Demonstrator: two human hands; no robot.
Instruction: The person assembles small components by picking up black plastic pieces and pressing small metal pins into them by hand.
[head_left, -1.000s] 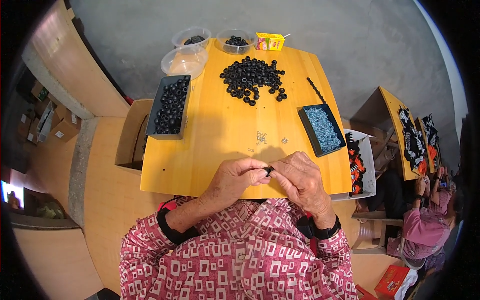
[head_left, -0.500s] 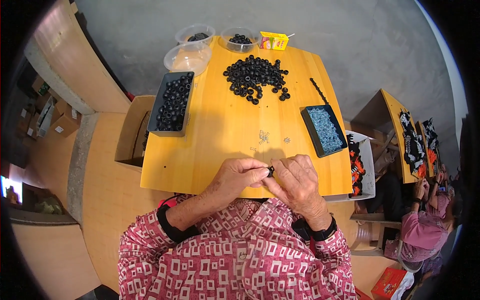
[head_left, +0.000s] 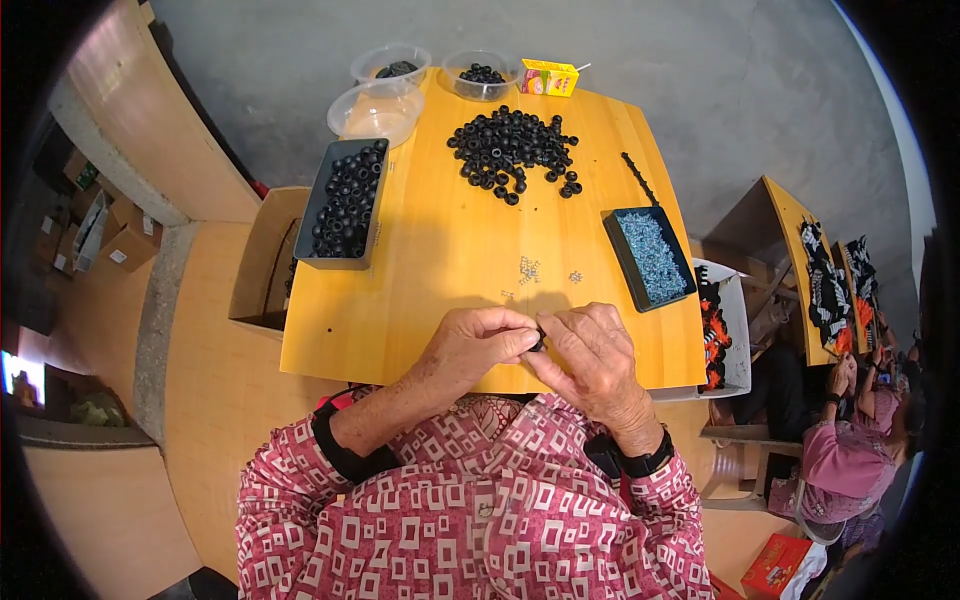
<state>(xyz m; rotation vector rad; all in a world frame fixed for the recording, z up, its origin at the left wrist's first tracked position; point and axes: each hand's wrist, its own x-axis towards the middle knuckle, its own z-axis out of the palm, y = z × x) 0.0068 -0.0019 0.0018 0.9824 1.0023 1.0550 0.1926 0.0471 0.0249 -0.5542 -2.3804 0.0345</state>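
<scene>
At the table's near edge both hands meet over a small round black plastic part, mostly covered by fingers. My left hand pinches it between thumb and forefinger. From the other side, the fingers of my right hand are closed against the same part. Just beyond the hands lies a small cluster of metal springs, with a smaller cluster to its right. Farther back is a heap of black ring-like parts, several showing open holes.
A dark tray of black round parts stands left; a black tray of tiny silvery pieces is at right. Plastic bowls and a yellow box line the back. Cartons flank the table. Another person sits at far right.
The black part is turned slightly and is now more covered by my fingers. Both hands stay in nearly the same place.
</scene>
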